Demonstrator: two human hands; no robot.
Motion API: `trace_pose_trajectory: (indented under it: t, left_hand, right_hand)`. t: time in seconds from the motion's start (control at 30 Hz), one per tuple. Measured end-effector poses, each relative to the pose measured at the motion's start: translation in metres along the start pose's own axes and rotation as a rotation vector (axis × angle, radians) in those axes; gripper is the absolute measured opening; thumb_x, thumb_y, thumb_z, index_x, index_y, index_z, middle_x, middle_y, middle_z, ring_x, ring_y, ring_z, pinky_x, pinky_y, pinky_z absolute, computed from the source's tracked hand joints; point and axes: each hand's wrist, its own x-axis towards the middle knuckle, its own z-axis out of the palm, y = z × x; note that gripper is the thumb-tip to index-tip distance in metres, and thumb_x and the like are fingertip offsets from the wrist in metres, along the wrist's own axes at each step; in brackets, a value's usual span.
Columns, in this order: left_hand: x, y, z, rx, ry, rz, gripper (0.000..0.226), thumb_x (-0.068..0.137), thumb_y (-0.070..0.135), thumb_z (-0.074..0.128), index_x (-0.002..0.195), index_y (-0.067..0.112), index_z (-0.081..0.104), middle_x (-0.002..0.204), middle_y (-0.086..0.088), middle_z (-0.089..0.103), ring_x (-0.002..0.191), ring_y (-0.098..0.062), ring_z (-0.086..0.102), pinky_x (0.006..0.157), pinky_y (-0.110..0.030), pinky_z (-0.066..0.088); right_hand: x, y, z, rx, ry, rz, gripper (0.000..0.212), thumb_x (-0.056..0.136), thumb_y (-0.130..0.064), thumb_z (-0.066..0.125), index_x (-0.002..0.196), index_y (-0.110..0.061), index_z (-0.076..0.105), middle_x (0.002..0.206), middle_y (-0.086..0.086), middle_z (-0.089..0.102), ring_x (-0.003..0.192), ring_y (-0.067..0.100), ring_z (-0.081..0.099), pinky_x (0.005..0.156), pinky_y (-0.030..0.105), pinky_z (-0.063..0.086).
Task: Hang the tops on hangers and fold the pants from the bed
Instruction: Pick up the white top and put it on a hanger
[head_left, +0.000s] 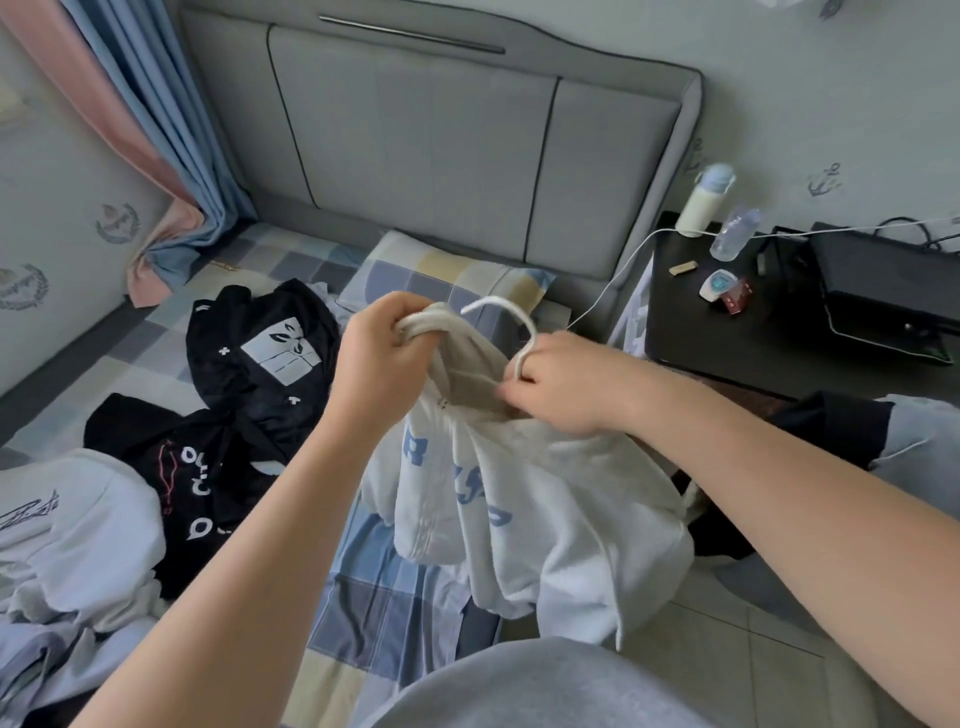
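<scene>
Above the checked bed (395, 613), left hand (382, 348) grips the white top (545, 519), right hand (563, 384) its hanger (511, 312).

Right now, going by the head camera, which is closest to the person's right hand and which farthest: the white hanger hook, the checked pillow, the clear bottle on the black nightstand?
From the right hand:
1. White hanger hook: touching it, curling up just above the fingers.
2. Checked pillow: behind the hands, against the headboard.
3. Clear bottle: farthest, off to the right on the black nightstand.
</scene>
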Motion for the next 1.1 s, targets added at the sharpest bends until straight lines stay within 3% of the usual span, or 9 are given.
trace_pose_trajectory:
  t: [0.1, 0.2, 0.3, 0.4, 0.5, 0.7, 0.8, 0.9, 1.1]
  left_hand:
    - [-0.011, -0.002, -0.006, -0.09, -0.232, 0.005, 0.021, 0.086, 0.025, 0.067, 0.105, 0.023, 0.075, 0.097, 0.005, 0.073, 0.094, -0.01, 0.067, 0.083, -0.035, 0.056]
    - [-0.013, -0.01, -0.02, -0.002, -0.22, 0.075, 0.034, 0.086, 0.061, 0.052, 0.106, 0.042, 0.073, 0.12, 0.011, 0.062, 0.122, -0.011, 0.049, 0.105, -0.036, 0.036]
    - [-0.007, -0.013, -0.028, 0.292, -0.21, 0.142, 0.05, 0.092, 0.064, 0.034, 0.11, 0.038, 0.073, 0.13, 0.014, 0.059, 0.132, -0.015, 0.039, 0.112, -0.045, 0.028]
    - [-0.006, -0.019, -0.031, 0.265, -0.45, 0.079, 0.037, 0.099, 0.057, 0.035, 0.096, 0.043, 0.069, 0.09, 0.017, 0.068, 0.09, -0.007, 0.062, 0.084, -0.044, 0.048]
    - [-0.01, -0.038, -0.039, 0.272, -0.47, 0.012, 0.041, 0.096, 0.072, 0.032, 0.072, 0.049, 0.056, 0.062, 0.021, 0.054, 0.057, -0.001, 0.047, 0.06, -0.031, 0.036]
    - [-0.027, -0.083, -0.048, 0.296, -0.447, -0.144, 0.062, 0.08, 0.083, 0.048, 0.079, 0.022, 0.061, 0.059, 0.007, 0.054, 0.055, -0.008, 0.045, 0.057, -0.029, 0.037]
    - [-0.037, -0.096, -0.039, 0.317, -0.431, -0.156, 0.046, 0.083, 0.062, 0.063, 0.073, 0.018, 0.06, 0.06, 0.006, 0.057, 0.057, -0.007, 0.046, 0.057, -0.027, 0.036]
    - [-0.038, -0.095, -0.039, 0.292, -0.364, -0.132, 0.044, 0.078, 0.048, 0.078, 0.061, 0.018, 0.05, 0.051, 0.015, 0.047, 0.052, -0.006, 0.04, 0.05, -0.02, 0.032]
    - [-0.025, -0.059, -0.053, 0.207, -0.155, -0.079, 0.037, 0.069, 0.05, 0.082, 0.059, 0.019, 0.062, 0.047, 0.013, 0.044, 0.046, -0.005, 0.037, 0.044, -0.014, 0.029]
  right_hand:
    - [-0.005, 0.006, -0.01, 0.191, 0.205, -0.019, 0.057, 0.102, -0.037, 0.05, 0.051, -0.012, 0.053, 0.052, -0.002, 0.061, 0.064, 0.01, 0.059, 0.083, 0.043, 0.051]
    - [-0.008, 0.006, -0.012, 0.308, 0.248, -0.023, 0.048, 0.1, -0.039, 0.055, 0.066, -0.008, 0.066, 0.049, 0.001, 0.06, 0.05, 0.006, 0.055, 0.07, 0.035, 0.051]
    - [-0.009, 0.007, -0.013, 0.363, 0.235, -0.074, 0.042, 0.1, -0.039, 0.057, 0.074, -0.01, 0.071, 0.05, 0.01, 0.049, 0.044, 0.006, 0.046, 0.055, 0.019, 0.039]
    - [-0.01, 0.011, -0.007, 0.376, 0.261, -0.111, 0.037, 0.099, -0.039, 0.058, 0.073, -0.018, 0.073, 0.048, -0.001, 0.037, 0.043, 0.008, 0.039, 0.051, 0.016, 0.033]
    - [-0.013, 0.023, 0.001, 0.474, 0.304, -0.098, 0.036, 0.099, -0.037, 0.06, 0.072, -0.018, 0.072, 0.047, -0.006, 0.034, 0.041, 0.009, 0.033, 0.046, 0.016, 0.029]
    - [-0.021, 0.048, 0.015, 0.615, 0.408, -0.082, 0.034, 0.098, -0.035, 0.06, 0.073, -0.014, 0.071, 0.043, -0.008, 0.032, 0.039, 0.007, 0.027, 0.044, 0.014, 0.023]
    - [-0.024, 0.058, 0.019, 0.617, 0.416, -0.094, 0.037, 0.094, -0.046, 0.058, 0.074, -0.019, 0.073, 0.049, -0.002, 0.031, 0.044, 0.008, 0.027, 0.046, 0.019, 0.025]
    - [-0.028, 0.069, 0.024, 0.657, 0.326, -0.09, 0.038, 0.09, -0.052, 0.057, 0.076, -0.02, 0.073, 0.048, -0.006, 0.03, 0.044, 0.009, 0.026, 0.046, 0.02, 0.026]
    - [-0.023, 0.081, 0.046, 0.463, 0.021, 0.058, 0.032, 0.097, -0.043, 0.061, 0.071, -0.027, 0.073, 0.06, 0.006, 0.044, 0.055, 0.02, 0.04, 0.059, 0.034, 0.037]
